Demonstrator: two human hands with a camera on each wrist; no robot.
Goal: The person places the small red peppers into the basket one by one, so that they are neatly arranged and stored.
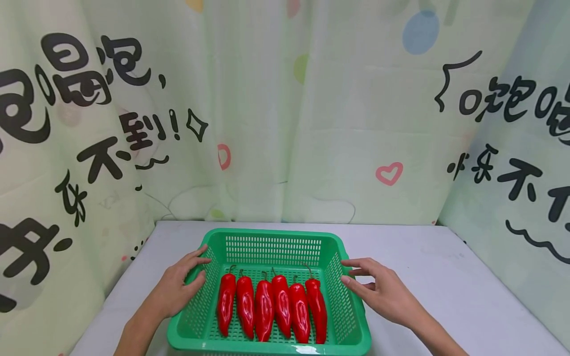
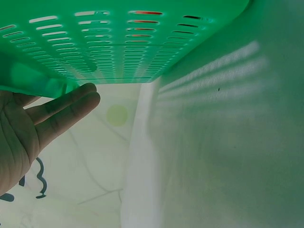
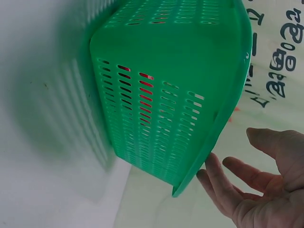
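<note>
A green plastic basket [image 1: 276, 234] with slotted walls stands on the white table in the head view. Inside it several glossy red chili peppers [image 1: 264, 309] lie side by side in a row, their thin stems pointing to the back. My left hand [image 1: 178, 287] is at the basket's left rim, fingers extended and thumb spread apart. In the left wrist view two fingers [image 2: 71, 107] reach along the outside of the wall. At the right rim is my right hand [image 1: 383, 291], its fingers loosely bent; the right wrist view shows fingertips [image 3: 212, 161] right at the rim's edge.
The white table [image 1: 414, 257] extends to both sides of the basket and behind it. A pale green curtain [image 1: 334, 123] with black lettering and coloured shapes hangs behind the table and along its left and right sides.
</note>
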